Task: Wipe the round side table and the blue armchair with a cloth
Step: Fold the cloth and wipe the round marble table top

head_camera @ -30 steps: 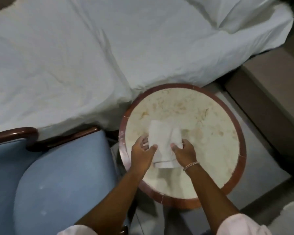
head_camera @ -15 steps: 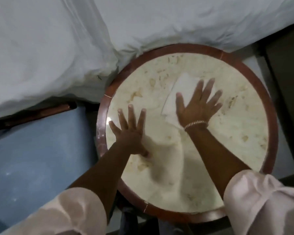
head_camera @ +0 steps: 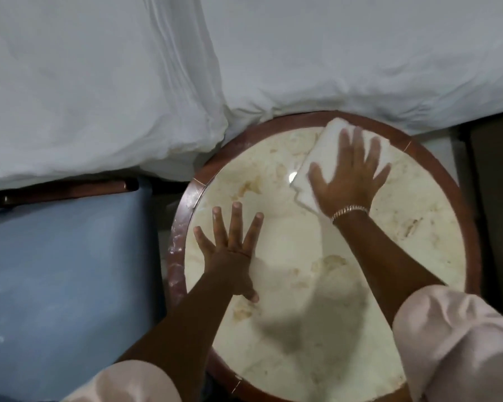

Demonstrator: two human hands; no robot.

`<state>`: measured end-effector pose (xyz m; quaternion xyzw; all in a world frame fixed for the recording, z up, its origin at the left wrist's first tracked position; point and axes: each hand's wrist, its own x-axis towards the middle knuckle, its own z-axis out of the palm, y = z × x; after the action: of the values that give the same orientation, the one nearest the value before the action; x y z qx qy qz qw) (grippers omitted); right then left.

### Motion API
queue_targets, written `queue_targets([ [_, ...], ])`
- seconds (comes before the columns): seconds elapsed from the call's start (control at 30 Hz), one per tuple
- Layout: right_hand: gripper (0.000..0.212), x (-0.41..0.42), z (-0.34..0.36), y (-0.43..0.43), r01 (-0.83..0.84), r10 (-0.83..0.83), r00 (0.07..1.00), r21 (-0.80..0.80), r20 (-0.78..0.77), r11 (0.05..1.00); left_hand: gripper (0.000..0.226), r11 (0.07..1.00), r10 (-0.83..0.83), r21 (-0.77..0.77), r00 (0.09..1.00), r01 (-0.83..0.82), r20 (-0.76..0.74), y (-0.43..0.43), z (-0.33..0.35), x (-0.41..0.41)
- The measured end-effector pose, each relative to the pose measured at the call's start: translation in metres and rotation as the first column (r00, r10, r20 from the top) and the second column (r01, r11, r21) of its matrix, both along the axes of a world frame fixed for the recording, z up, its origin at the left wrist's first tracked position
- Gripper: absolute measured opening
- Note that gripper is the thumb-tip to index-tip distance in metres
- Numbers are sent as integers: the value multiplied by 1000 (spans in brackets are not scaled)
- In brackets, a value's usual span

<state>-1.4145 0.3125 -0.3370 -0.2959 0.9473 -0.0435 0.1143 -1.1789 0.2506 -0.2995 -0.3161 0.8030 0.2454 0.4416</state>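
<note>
The round side table (head_camera: 436,256) has a cream marble top and a reddish wooden rim. A folded white cloth (head_camera: 314,166) lies at the table's far edge. My right hand (head_camera: 352,175) presses flat on the cloth, fingers spread, a bracelet at the wrist. My left hand (head_camera: 230,250) rests flat on the marble near the left rim, fingers apart, with nothing in it. The blue armchair (head_camera: 64,280) stands to the left of the table, its wooden arm along the top.
A white bed cover (head_camera: 186,68) fills the far side and touches the table's far rim. A dark strip of floor or furniture (head_camera: 497,198) runs along the right. White dusty marks show on the table's left rim and the chair seat.
My right hand has pushed the cloth from the table's middle out to the far rim. My left hand has stayed flat near the left rim. The view has closed in.
</note>
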Motion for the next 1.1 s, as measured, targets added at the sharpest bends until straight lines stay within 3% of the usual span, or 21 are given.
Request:
queue_targets([
  [0.07, 85, 6, 5, -42, 156, -156, 988, -11, -14, 988, 173, 1000, -7, 0, 1000, 7, 11, 0, 0, 1],
  [0.1, 86, 19, 6, -62, 127, -127, 992, -16, -1, 992, 173, 1000, -9, 0, 1000, 9, 22, 0, 0, 0],
  [0.2, 89, 77, 6, -91, -327, 329, 943, -35, 52, 944, 173, 1000, -12, -1, 998, 12, 63, 1, 1, -2],
  [0.27, 85, 83, 1, -88, -464, 465, 885, -42, 19, 885, 172, 1000, -3, 1, 998, 3, 69, 1, 1, -2],
  [0.33, 82, 54, -2, -76, -333, 333, 943, -61, -13, 941, 174, 1000, -2, -14, 999, 2, 51, 0, 2, -1],
  [0.43, 81, 4, -6, -40, 39, -41, 996, -20, -76, 999, 176, 1000, -7, -19, 1000, 7, 21, 0, 2, 0],
  [0.53, 83, -5, 0, -37, 451, -453, 890, -54, -46, 891, 177, 999, -20, -28, 999, 21, 40, 1, 1, 1],
  [0.57, 84, 9, 3, -49, 510, -511, 859, -42, -37, 859, 177, 1000, -15, -24, 999, 17, 50, 1, 1, 0],
  [0.6, 86, 28, 6, -62, 469, -470, 883, -26, -17, 883, 177, 1000, -8, -18, 998, 9, 62, 1, 1, -1],
  [0.67, 87, 75, 4, -85, 44, -43, 998, -25, 38, 999, 175, 1000, -15, -7, 995, 16, 98, 1, 2, -2],
  [0.73, 84, 106, 3, -96, -414, 416, 909, -68, 30, 908, 171, 1000, -30, 6, 991, 30, 130, 1, -1, -3],
  [0.8, 79, 92, 1, -101, -517, 520, 854, -106, 9, 850, 174, 1000, -5, 13, 993, 4, 121, 1, -2, -3],
  [0.87, 77, 64, -2, -88, -426, 430, 902, -103, 22, 899, 176, 1000, 11, -6, 996, -10, 84, 1, -2, -3],
  [0.97, 77, 17, -8, -34, -121, 117, 992, -85, -46, 989, 173, 999, -7, -34, 999, 8, 34, 3, -2, -1],
  [1.1, 76, -42, -2, 88, 219, -224, 971, -68, -84, 973, 173, 999, -26, -31, 999, 27, 42, 0, -4, 0],
])
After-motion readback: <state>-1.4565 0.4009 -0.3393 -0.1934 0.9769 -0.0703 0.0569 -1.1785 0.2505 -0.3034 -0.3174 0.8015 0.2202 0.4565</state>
